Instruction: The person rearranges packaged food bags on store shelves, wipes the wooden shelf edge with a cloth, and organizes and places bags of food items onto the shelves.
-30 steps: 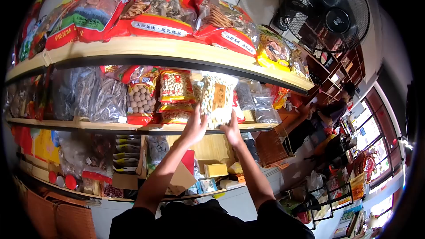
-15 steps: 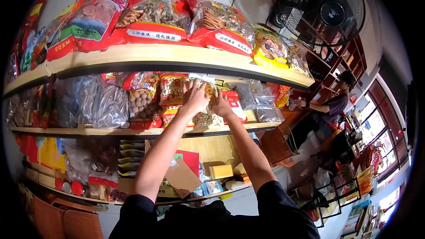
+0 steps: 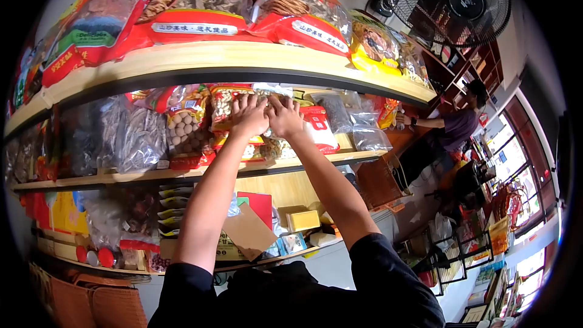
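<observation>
My left hand and right hand spread flat over packets mid-frame, gripping none — upper shelf edge just above.

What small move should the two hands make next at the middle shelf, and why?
Perhaps ease the left hand and right hand gently back from the clear bag. It seems to lie on the middle shelf already, beside the red-and-white packet, and both hands look spread out rather than gripping.

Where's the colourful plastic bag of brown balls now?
In the head view, the bag of balls sits on the middle wooden shelf, left of the left hand, beside a clear plastic bag of greyish strips.
</observation>
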Motion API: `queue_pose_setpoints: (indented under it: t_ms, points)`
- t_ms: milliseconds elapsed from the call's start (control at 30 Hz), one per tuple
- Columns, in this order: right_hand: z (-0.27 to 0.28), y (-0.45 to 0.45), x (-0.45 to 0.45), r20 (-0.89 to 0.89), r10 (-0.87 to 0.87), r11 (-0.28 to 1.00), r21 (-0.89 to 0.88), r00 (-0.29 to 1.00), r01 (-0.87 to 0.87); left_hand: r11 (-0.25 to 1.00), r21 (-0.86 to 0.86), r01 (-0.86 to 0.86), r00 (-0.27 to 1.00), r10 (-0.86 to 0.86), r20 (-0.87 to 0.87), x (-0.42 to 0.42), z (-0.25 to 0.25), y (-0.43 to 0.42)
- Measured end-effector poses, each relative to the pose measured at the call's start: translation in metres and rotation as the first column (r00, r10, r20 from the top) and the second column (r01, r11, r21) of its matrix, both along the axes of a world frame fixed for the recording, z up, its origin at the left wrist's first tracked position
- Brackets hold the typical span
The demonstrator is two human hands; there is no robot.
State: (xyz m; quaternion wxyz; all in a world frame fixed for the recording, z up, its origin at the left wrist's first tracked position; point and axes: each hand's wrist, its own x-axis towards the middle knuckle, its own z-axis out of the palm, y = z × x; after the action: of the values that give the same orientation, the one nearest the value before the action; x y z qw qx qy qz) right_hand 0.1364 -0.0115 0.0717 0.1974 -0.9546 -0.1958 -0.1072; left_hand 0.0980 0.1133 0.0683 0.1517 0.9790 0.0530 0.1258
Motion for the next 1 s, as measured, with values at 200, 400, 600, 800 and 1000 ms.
queue_pose_setpoints:
  t_ms: [200,400,600,800,1000]
  points:
    - [-0.006,0.012,0.014,0.023,-0.086,0.988,-0.129,0.996,0.088,0.996,-0.067,0.06,0.984,-0.047,0.174,-0.01,-0.006,0.007]
    - [-0.011,0.014,0.022,0.086,-0.049,0.977,-0.202,0.995,0.066,0.999,-0.047,0.025,0.986,-0.017,0.168,-0.008,-0.009,0.006]
    - [0.005,-0.01,0.029,-0.262,-0.049,0.998,-0.046,0.964,0.039,1.0,-0.024,0.007,0.997,-0.005,0.075,-0.015,0.001,0.003]
    - [-0.003,-0.019,0.048,-0.298,0.08,0.994,0.09,0.951,-0.056,1.0,-0.015,0.015,0.995,-0.013,0.099,-0.014,0.0,0.004]
    - [-0.009,-0.012,0.082,-0.239,0.174,0.957,0.27,0.955,-0.107,0.999,0.053,-0.004,0.998,0.0,0.065,-0.014,-0.001,0.001]
